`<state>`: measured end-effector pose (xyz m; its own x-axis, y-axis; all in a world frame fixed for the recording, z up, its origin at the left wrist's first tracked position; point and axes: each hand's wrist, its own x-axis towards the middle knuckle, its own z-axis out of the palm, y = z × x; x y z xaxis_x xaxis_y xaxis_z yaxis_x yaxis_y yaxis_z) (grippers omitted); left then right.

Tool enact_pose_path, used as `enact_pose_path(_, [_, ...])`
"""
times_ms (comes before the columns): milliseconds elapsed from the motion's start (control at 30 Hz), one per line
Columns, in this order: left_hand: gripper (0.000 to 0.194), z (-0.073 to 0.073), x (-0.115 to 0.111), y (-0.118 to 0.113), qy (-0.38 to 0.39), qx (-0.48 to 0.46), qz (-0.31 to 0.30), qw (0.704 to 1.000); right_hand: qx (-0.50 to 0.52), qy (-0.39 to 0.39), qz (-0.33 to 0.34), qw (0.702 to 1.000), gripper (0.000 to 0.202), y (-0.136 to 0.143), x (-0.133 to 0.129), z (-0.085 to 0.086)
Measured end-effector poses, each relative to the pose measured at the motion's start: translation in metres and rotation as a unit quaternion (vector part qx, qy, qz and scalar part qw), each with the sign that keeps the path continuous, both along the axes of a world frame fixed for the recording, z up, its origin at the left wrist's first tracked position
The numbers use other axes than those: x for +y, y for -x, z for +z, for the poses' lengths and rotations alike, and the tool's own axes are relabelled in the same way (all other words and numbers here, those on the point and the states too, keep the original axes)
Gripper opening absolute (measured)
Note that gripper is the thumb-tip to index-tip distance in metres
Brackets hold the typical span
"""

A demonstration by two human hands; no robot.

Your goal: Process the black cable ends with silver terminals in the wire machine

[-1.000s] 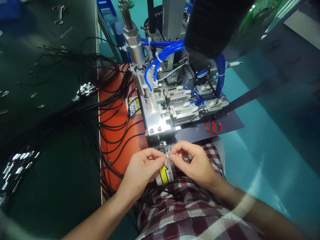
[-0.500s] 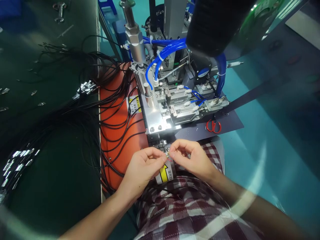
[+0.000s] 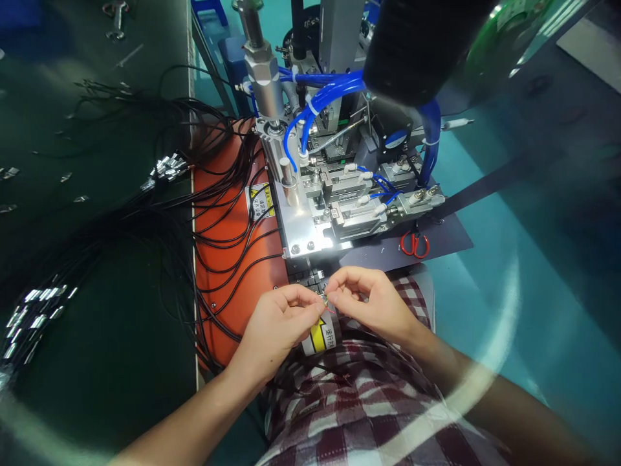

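Observation:
My left hand (image 3: 279,323) and my right hand (image 3: 371,303) meet at the front end of the machine (image 3: 310,226), fingertips almost touching. Thumb and forefinger of the left hand are pinched together on fine coloured wires (image 3: 330,310); a red strand pokes out below the fingertips. The right hand is closed too, its thumb and forefinger pinching at the same small wire ends. What exactly sits between the fingertips is mostly hidden. Under the hands lies a rounded part with a yellow and white label (image 3: 317,338).
Black cables (image 3: 228,243) run across the orange plate (image 3: 233,278) into the machine. More cables with shiny metal connectors (image 3: 41,310) lie on the dark green table (image 3: 121,343) at left. Red-handled scissors (image 3: 414,245) rest at right. Blue air tubes (image 3: 334,87) arch over the machine.
My right hand has shifted slightly up and left, its fingertips changing position at the wires. The left hand stays in nearly the same place.

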<state>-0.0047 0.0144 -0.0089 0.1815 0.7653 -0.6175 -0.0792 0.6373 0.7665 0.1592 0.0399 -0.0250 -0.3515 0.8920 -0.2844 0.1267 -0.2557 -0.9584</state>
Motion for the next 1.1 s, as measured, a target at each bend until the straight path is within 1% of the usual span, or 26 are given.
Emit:
enact_pose_path(100, [0.017,0.001,0.0,0.0,0.003,-0.007,0.003,1.0,-0.013,-0.03,0.019,0.999,0.006,-0.002,0.0,0.0])
enact_pose_path(167, [0.017,0.001,0.0,0.0,0.003,-0.009,0.005,1.0,-0.038,-0.097,0.027,0.994,0.007,-0.003,-0.001,-0.001])
enact_pose_path(200, [0.018,0.0,0.0,0.0,0.003,-0.011,0.006,1.0,-0.062,-0.154,0.03,0.986,0.007,-0.004,-0.002,-0.001])
enact_pose_path(233, [0.018,0.0,0.0,0.0,0.002,-0.011,0.006,1.0,-0.094,-0.224,0.032,0.97,0.007,-0.005,-0.004,-0.001])
enact_pose_path(267, [0.019,0.0,0.0,0.0,0.002,-0.011,0.006,1.0,-0.129,-0.298,0.035,0.945,0.008,-0.006,-0.005,-0.001])
enact_pose_path(333, [0.02,-0.001,0.0,0.0,0.002,-0.008,0.005,1.0,-0.191,-0.424,0.038,0.885,0.008,-0.007,-0.008,-0.003])
enact_pose_path(367, [0.02,-0.002,0.0,0.0,0.003,-0.006,0.006,1.0,-0.211,-0.463,0.038,0.86,0.008,-0.007,-0.009,-0.004])
enact_pose_path(400, [0.021,-0.002,0.0,0.0,0.004,-0.006,0.006,1.0,-0.223,-0.485,0.036,0.845,0.007,-0.008,-0.011,-0.006])
enact_pose_path(467, [0.021,-0.002,0.0,0.001,0.007,-0.009,0.008,1.0,-0.23,-0.502,0.027,0.834,0.006,-0.008,-0.013,-0.008])
enact_pose_path(533, [0.021,-0.001,0.001,0.001,0.014,-0.015,0.008,1.0,-0.219,-0.497,0.028,0.839,0.007,-0.008,-0.015,-0.01])
enact_pose_path(567, [0.021,0.0,0.001,0.001,0.018,-0.017,0.007,1.0,-0.208,-0.48,0.033,0.852,0.007,-0.008,-0.016,-0.011])
enact_pose_path(600, [0.021,0.001,0.001,0.001,0.021,-0.019,0.006,1.0,-0.191,-0.446,0.035,0.874,0.008,-0.008,-0.017,-0.011])
enact_pose_path(700, [0.02,0.003,0.002,0.001,0.024,-0.018,0.003,1.0,-0.124,-0.287,0.016,0.95,0.008,-0.007,-0.018,-0.01])
enact_pose_path(733, [0.02,0.004,0.002,0.001,0.025,-0.017,0.003,1.0,-0.101,-0.239,0.004,0.966,0.009,-0.007,-0.019,-0.009])
enact_pose_path(767, [0.02,0.004,0.002,0.001,0.026,-0.016,0.002,1.0,-0.083,-0.202,-0.003,0.976,0.009,-0.006,-0.019,-0.009])
enact_pose_path(800, [0.02,0.004,0.002,0.001,0.027,-0.014,0.002,1.0,-0.07,-0.178,-0.007,0.982,0.009,-0.005,-0.019,-0.008])
enact_pose_path(867, [0.02,0.005,0.003,0.0,0.026,-0.01,0.001,1.0,-0.055,-0.152,-0.01,0.987,0.008,-0.004,-0.02,-0.008])
enact_pose_path(1000, [0.02,0.003,0.003,-0.001,0.02,-0.003,0.003,1.0,-0.049,-0.141,-0.023,0.988,0.007,-0.002,-0.021,-0.007])
enact_pose_path(1033, [0.021,0.003,0.003,-0.001,0.019,-0.002,0.003,1.0,-0.045,-0.129,-0.029,0.99,0.007,-0.001,-0.021,-0.008])
enact_pose_path(1100, [0.022,0.002,0.002,-0.001,0.019,-0.001,0.005,1.0,-0.027,-0.08,-0.036,0.996,0.008,-0.001,-0.02,-0.008])
